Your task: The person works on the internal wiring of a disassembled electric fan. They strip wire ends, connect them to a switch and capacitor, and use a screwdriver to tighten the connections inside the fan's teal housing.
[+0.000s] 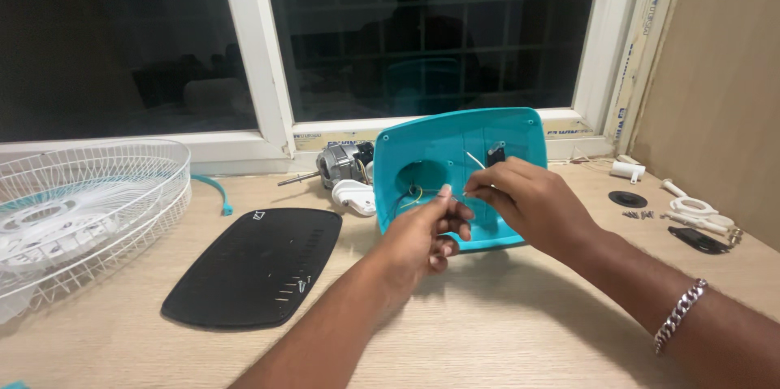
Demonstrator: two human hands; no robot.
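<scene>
Both grips are pinching closed: our left hand [426, 235] and right hand [520, 198] are nipping thin wires [410, 194] at the teal fan housing [459, 174], which is standing on edge on the worktop [504, 332]. Wires are running left from the fingertips into the housing's round opening; the left hand is nearer it. We can't make out wire ends or the small black part above the right hand. Black base plate [256, 263] is lying left, motor [345, 163] behind.

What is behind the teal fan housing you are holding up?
Behind the teal fan housing, at its left edge, a grey fan motor with its shaft and a white plastic part show. The housing covers whatever else lies behind it, toward the window sill.
</scene>
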